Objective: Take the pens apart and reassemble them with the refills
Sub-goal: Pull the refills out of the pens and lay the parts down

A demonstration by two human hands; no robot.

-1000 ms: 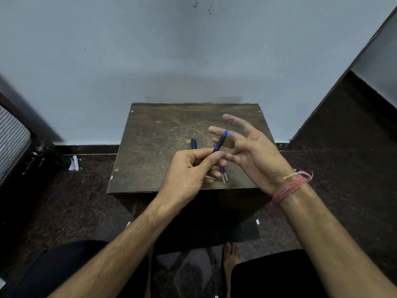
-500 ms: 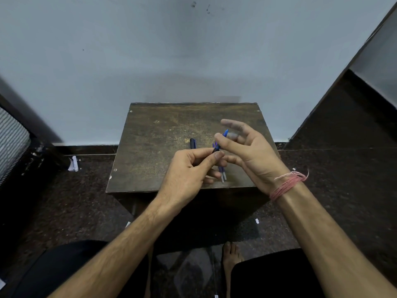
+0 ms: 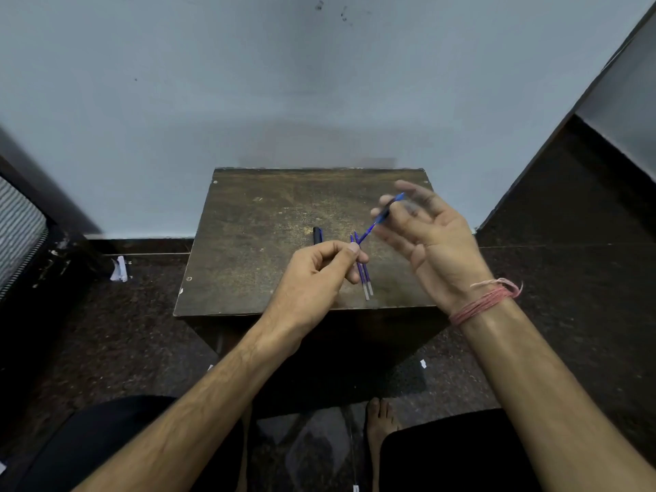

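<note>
A small dark wooden table (image 3: 255, 243) stands in front of me. Above it, my right hand (image 3: 433, 243) pinches a blue pen barrel (image 3: 387, 212) between thumb and forefinger, the other fingers spread and blurred. A thin blue refill (image 3: 367, 231) runs down-left from the barrel to my left hand (image 3: 312, 278), which pinches its lower end. Two loose blue refills (image 3: 365, 282) lie side by side on the table just under my left fingers. A dark pen (image 3: 317, 236) lies behind my left hand, partly hidden by it.
The table backs onto a pale wall. Dark speckled floor surrounds it, with a scrap of white paper (image 3: 119, 269) at left and a striped object (image 3: 17, 225) at the far left. My bare foot (image 3: 380, 417) rests under the table's front edge.
My right hand has moved up and to the right with the blue barrel, drawing it away from my left hand and baring a thin refill between them. My left hand stayed put.
</note>
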